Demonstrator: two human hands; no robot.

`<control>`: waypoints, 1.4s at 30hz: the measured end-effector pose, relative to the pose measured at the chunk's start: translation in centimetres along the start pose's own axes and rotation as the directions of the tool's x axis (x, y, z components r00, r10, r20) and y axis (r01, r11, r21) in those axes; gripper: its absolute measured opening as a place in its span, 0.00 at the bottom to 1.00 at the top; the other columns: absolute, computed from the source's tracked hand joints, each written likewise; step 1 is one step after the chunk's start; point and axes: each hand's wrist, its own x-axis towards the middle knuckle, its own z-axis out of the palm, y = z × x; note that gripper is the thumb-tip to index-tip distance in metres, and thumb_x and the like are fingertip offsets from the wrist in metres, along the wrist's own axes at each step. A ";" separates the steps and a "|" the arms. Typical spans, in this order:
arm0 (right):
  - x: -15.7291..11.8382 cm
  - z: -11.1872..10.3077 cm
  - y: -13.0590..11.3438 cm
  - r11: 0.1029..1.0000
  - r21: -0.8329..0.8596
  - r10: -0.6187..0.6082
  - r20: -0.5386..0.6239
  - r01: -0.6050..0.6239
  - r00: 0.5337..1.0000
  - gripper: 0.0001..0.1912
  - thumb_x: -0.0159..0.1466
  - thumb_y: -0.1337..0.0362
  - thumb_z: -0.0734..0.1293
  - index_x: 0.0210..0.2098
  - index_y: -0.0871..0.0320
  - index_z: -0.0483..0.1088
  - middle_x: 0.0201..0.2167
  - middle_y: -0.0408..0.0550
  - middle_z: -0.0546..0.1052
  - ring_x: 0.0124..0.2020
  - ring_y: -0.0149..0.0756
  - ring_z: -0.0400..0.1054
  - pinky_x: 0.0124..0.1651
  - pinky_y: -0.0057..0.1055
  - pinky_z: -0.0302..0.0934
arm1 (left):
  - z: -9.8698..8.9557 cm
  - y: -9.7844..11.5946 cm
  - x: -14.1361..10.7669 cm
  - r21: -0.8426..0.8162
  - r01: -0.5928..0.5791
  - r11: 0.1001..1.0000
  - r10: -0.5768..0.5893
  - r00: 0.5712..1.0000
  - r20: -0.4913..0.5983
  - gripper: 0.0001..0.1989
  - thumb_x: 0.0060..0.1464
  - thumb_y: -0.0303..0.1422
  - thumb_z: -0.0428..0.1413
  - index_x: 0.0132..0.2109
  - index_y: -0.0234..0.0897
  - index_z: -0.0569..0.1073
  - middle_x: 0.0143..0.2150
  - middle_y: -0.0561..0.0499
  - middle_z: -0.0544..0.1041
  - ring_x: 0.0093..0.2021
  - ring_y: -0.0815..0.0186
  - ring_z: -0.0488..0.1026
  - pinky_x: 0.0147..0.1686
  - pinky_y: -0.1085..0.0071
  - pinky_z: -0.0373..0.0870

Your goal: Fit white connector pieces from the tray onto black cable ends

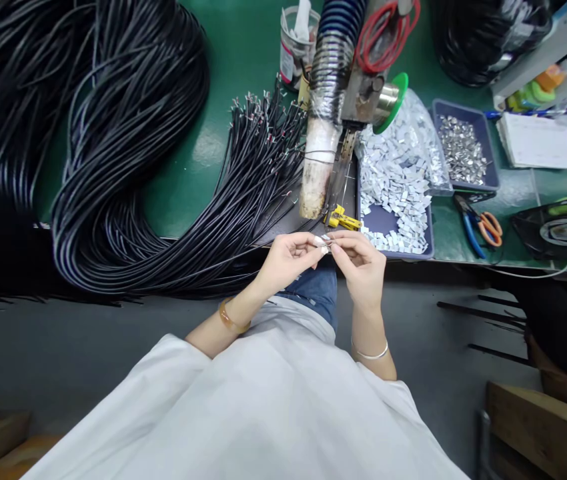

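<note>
My left hand (296, 255) and my right hand (358, 261) meet fingertip to fingertip at the table's front edge. Both are closed in a pinch on a small piece with thin wire ends, too small to name for sure. Just beyond the fingers sits a yellow clip-like tool (344, 219), below the soldering station's metal arm (346, 160). To the right, a tray (432, 243) holds many small white connector pieces (398, 193). Left of my hands, a bundle of black cables (258, 173) lies with stripped ends pointing away from me.
A thick coil of black cables (128, 220) hangs over the edge at left. A ribbed exhaust hose (331, 73) comes down in the middle. Farther right are a tray of metal parts (463, 150), pliers (478, 227), a notepad (538, 141) and a black fan (566, 230).
</note>
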 end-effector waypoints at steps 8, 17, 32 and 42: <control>0.0 -0.5 -0.2 0.999 0.030 0.013 0.027 -0.014 1.000 0.03 0.63 0.64 0.71 0.33 0.54 0.78 0.39 0.46 0.82 0.40 0.32 0.77 0.41 0.28 0.75 | -0.7 0.2 -0.2 0.078 -0.060 0.995 0.045 0.982 0.185 0.18 0.51 0.43 0.67 0.29 0.31 0.74 0.20 0.56 0.69 0.21 0.76 0.64 0.24 0.77 0.62; -0.8 1.0 0.0 0.968 -0.197 -0.177 -0.102 0.155 0.979 0.03 0.64 0.67 0.69 0.34 0.54 0.77 0.40 0.47 0.81 0.42 0.35 0.78 0.43 0.34 0.76 | -0.2 -1.4 -1.3 0.260 -0.208 0.943 0.187 0.977 0.102 0.11 0.65 0.37 0.55 0.35 0.35 0.70 0.24 0.56 0.71 0.23 0.75 0.66 0.27 0.77 0.64; -1.1 0.8 -0.3 0.968 -0.225 -0.134 -0.087 0.111 0.987 0.04 0.65 0.67 0.69 0.37 0.53 0.78 0.42 0.47 0.81 0.44 0.36 0.78 0.47 0.36 0.76 | -0.2 -2.0 -1.3 0.667 -0.502 0.550 0.555 0.817 0.157 0.09 0.65 0.28 0.53 0.35 0.35 0.74 0.29 0.52 0.74 0.29 0.70 0.69 0.33 0.74 0.64; -0.4 1.3 1.1 0.939 0.327 0.133 -0.051 -0.109 0.990 0.07 0.61 0.60 0.74 0.29 0.55 0.76 0.39 0.44 0.81 0.40 0.34 0.80 0.47 0.34 0.76 | -1.3 0.4 -1.0 -0.090 0.195 0.977 -0.171 0.960 0.222 0.18 0.52 0.44 0.65 0.34 0.34 0.72 0.18 0.56 0.72 0.13 0.79 0.51 0.15 0.77 0.42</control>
